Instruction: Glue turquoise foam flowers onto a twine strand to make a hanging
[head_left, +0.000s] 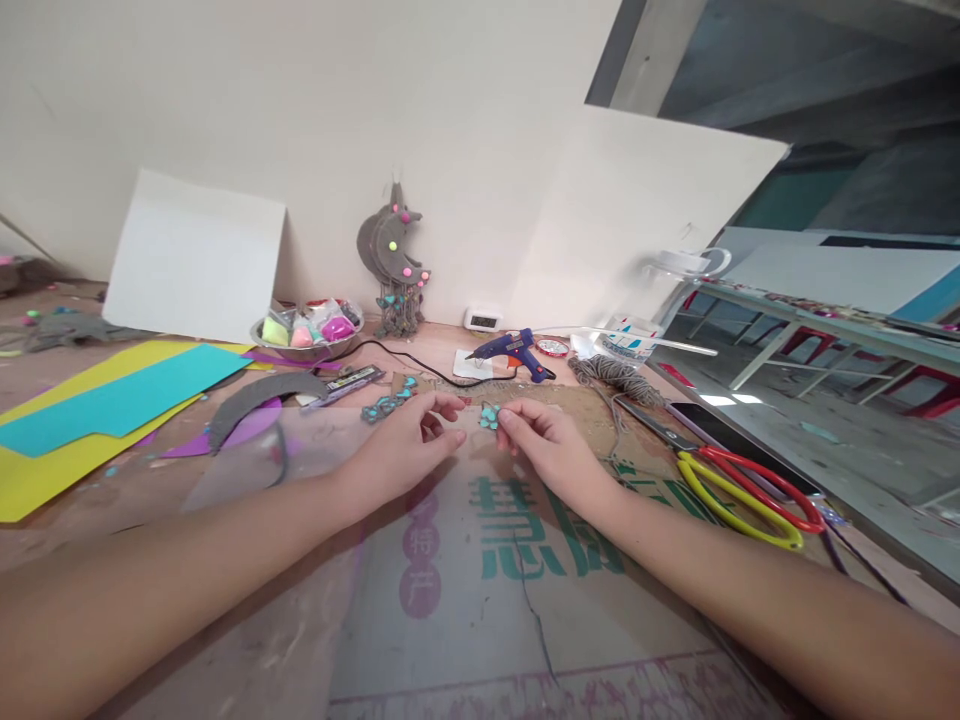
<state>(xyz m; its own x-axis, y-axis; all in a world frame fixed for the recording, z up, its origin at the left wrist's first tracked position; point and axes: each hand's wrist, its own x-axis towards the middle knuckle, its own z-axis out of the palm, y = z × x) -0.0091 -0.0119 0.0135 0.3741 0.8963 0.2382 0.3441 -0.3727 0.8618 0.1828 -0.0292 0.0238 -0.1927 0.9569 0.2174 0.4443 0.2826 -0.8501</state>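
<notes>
Between the thumb and fingers of my right hand (546, 445) is a small turquoise flower (489, 415), held upright above the table. My left hand (415, 440) is just to its left; its thumb and fingers are apart, and nothing shows between them. Just behind my left hand lie several turquoise pieces on grey backing (388, 400). Under both hands spreads a translucent sheet (450, 640) with green and purple printed characters. A dark thread (534, 600) trails over that sheet in front of my right hand.
A blue glue gun (517, 350) lies behind my hands. At right are scissors (739, 490), a phone (742, 445) and grey yarn (615, 378). Left are coloured sheets (127, 395), a grey crescent (262, 400) and a bowl (307, 350). A crescent ornament (386, 245) hangs on the wall.
</notes>
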